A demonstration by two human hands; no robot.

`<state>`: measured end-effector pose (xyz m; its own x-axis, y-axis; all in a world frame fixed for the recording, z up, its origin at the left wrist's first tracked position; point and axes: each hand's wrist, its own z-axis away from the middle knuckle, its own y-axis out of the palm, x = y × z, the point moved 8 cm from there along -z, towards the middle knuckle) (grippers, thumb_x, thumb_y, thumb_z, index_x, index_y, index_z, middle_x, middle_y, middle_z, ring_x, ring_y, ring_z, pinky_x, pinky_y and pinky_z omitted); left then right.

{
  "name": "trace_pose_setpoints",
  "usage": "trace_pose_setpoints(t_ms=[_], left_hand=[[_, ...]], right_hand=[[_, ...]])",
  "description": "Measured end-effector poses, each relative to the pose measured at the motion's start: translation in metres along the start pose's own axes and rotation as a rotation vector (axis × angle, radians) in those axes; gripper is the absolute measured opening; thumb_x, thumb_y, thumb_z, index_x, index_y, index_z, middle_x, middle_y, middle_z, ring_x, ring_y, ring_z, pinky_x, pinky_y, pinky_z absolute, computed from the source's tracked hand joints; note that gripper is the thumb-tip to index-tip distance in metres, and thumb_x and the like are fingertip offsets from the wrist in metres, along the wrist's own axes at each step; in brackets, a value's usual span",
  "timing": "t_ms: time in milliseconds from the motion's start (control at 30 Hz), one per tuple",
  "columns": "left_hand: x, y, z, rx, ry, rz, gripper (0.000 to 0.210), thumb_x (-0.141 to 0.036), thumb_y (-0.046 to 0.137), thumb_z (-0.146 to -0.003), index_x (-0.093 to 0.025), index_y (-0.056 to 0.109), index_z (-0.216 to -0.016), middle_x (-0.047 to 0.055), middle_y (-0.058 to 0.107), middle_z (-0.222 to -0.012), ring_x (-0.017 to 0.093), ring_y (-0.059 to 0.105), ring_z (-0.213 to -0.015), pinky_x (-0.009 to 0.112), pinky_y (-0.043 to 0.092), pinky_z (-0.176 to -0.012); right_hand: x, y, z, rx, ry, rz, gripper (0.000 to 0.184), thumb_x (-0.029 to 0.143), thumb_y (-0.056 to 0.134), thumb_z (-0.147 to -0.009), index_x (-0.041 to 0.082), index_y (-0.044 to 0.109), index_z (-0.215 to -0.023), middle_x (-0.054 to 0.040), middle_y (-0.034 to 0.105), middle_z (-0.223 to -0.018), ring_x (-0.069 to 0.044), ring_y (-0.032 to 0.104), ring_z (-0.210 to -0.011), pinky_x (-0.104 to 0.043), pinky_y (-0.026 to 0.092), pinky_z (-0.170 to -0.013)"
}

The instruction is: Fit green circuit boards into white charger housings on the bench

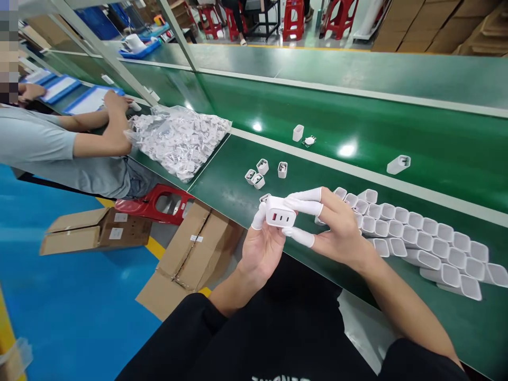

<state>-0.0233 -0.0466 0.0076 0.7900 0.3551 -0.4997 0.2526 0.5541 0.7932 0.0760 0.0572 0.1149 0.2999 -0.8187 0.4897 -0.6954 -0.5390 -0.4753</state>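
Observation:
A white charger (281, 212) is held up between both hands, its port face turned toward me with one red port and two small dark slots. My left hand (264, 246) grips it from the left and below, white finger cots on the fingertips. From the right, the cot-covered fingers and thumb of my right hand (335, 225) close on its other side. Just behind it, part of another white housing (265, 198) shows. Farther back stand several white housings (262, 166) with dark parts inside. Rows of hollow white shells (416, 238) lie right of my right hand.
On the green conveyor belt (337, 143) are a white shell (298, 133), a small circuit board (309, 141) and a filled housing (398, 164). A bag of white parts (182, 137) lies left, beside a co-worker's arm (103, 137). Cardboard boxes (198, 248) and a red stool (170, 203) stand below.

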Motion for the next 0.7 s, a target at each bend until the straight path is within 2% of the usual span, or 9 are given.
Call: trace_pose_setpoints(t_ms=[133,300,400,500,600,667,700], left_hand=[[0.005,-0.002,-0.002,-0.015,-0.025,-0.001,0.023,-0.035,0.072,-0.111,-0.018,0.080,-0.124,0.009,0.087,-0.122,0.021,0.085,-0.114,0.022,0.070,-0.082],[0.002,-0.002,-0.004,-0.024,0.062,-0.072,0.028,-0.042,0.081,-0.105,-0.022,0.080,-0.123,0.007,0.086,-0.119,0.025,0.083,-0.120,0.032,0.070,-0.099],[-0.001,-0.003,-0.004,-0.030,0.115,-0.098,0.031,-0.049,0.086,-0.100,-0.022,0.081,-0.116,0.006,0.084,-0.115,0.022,0.081,-0.115,0.030,0.068,-0.095],[-0.004,-0.017,-0.007,-0.048,0.150,-0.140,0.037,-0.053,0.090,-0.096,-0.023,0.080,-0.115,0.006,0.082,-0.119,0.021,0.079,-0.113,0.029,0.066,-0.092],[-0.022,-0.048,-0.015,-0.047,0.342,-0.342,0.038,-0.048,0.099,-0.087,-0.023,0.080,-0.109,0.005,0.080,-0.118,0.021,0.079,-0.110,0.034,0.067,-0.099],[-0.039,-0.072,-0.018,-0.033,0.582,-0.629,0.037,-0.041,0.105,-0.079,-0.022,0.081,-0.100,0.005,0.077,-0.111,0.022,0.080,-0.108,0.037,0.069,-0.100],[-0.044,-0.081,-0.020,-0.019,0.693,-0.817,0.035,-0.041,0.105,-0.079,-0.021,0.082,-0.097,0.006,0.075,-0.112,0.023,0.080,-0.110,0.040,0.071,-0.101]], right_hand=[[-0.002,0.001,0.000,-0.011,-0.011,0.033,0.054,0.026,0.089,-0.099,0.031,0.069,-0.148,-0.0087,0.085,-0.125,-0.025,0.078,-0.093,-0.045,0.062,-0.076],[-0.002,0.002,-0.001,-0.008,-0.032,0.060,0.045,0.026,0.086,-0.101,0.030,0.069,-0.143,-0.0068,0.084,-0.116,-0.024,0.077,-0.093,-0.043,0.061,-0.076],[-0.002,0.004,0.001,0.019,-0.050,0.109,0.042,0.028,0.086,-0.101,0.030,0.070,-0.140,-0.0062,0.085,-0.116,-0.025,0.076,-0.092,-0.044,0.058,-0.079],[-0.005,0.010,0.004,0.119,-0.059,0.190,0.031,0.026,0.085,-0.101,0.030,0.074,-0.130,-0.0064,0.084,-0.116,-0.025,0.074,-0.093,-0.046,0.058,-0.085],[-0.011,0.012,0.005,0.229,-0.062,0.227,0.029,0.027,0.085,-0.101,0.030,0.076,-0.129,-0.0073,0.084,-0.118,-0.028,0.074,-0.097,-0.049,0.058,-0.090],[-0.015,0.005,0.004,0.228,-0.044,0.197,0.037,0.031,0.088,-0.100,0.030,0.075,-0.134,-0.0082,0.083,-0.122,-0.029,0.075,-0.100,-0.050,0.059,-0.090],[-0.018,-0.002,0.003,0.203,-0.030,0.178,0.042,0.033,0.090,-0.099,0.031,0.074,-0.137,-0.0083,0.083,-0.124,-0.029,0.076,-0.101,-0.050,0.059,-0.090]])
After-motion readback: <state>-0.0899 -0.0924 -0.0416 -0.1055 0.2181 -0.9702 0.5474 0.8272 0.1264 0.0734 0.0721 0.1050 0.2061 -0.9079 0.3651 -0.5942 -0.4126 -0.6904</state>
